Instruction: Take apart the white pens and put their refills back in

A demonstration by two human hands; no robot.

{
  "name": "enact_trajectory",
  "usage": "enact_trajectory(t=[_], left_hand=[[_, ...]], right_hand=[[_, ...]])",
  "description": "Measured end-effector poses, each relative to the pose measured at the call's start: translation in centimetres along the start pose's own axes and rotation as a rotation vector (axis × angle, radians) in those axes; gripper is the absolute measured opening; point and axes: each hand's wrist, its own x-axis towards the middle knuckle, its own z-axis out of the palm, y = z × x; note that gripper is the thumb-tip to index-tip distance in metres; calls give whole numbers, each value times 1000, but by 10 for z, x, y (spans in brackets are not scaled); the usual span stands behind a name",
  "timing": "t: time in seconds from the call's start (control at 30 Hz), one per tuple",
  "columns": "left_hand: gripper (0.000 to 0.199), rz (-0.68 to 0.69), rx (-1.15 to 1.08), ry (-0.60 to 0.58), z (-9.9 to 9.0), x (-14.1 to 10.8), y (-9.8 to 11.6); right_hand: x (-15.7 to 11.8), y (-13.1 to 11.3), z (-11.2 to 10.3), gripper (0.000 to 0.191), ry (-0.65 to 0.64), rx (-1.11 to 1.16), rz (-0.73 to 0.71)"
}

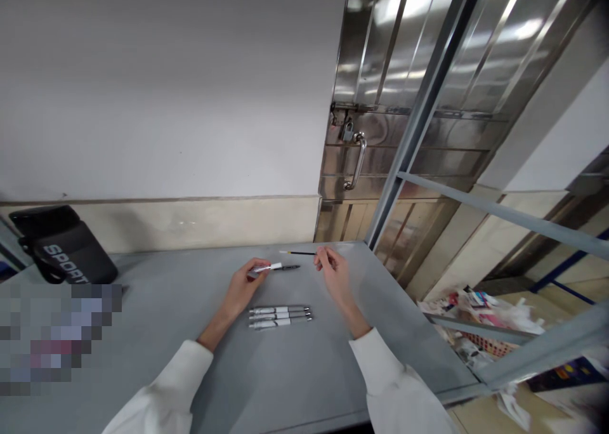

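Over the grey table, my left hand (247, 284) pinches a pen (276, 267) with a white middle and a dark end that points right. My right hand (332, 270) is closed on the end of a thin pen refill (301, 253), mostly black with a yellowish band and a pale tip pointing left. The refill is a little beyond the pen and apart from it. Nearer to me, several white and silver pens (280, 316) lie side by side in a row on the table, between my forearms.
A black bottle (71, 247) marked SPORT stands at the left, beside a blurred-out patch. A metal frame post (413, 129) rises at the table's right corner. Behind are a wall and a padlocked metal door (375, 148). A basket (488, 344) with clutter sits low at right.
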Motion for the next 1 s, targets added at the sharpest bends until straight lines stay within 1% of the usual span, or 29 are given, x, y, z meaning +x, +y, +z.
enact_trajectory(t=[0.2,0.33,0.53,0.63,0.73,0.83,1.0], left_hand=[[30,0,-13,-3,0,-1,0],[31,-1,-22,-5,0,0,-1],[31,-8,-24,-10,-1,1,-2],[31,-12,-21,7,-1,1,-4],[31,-15,-19,29,-2,2,-7],[32,-14,-41,42,-3,4,-10],[36,-22,-94,59,-6,6,-13]], right_hand=[[-1,0,-1,55,-8,76,46],[0,2,-2,56,-7,71,69],[4,9,0,45,-69,6,77],[4,10,1,39,-106,-66,83],[3,11,2,35,-109,-125,58],[3,13,1,32,-103,-133,31],[4,13,1,28,-106,-134,29]])
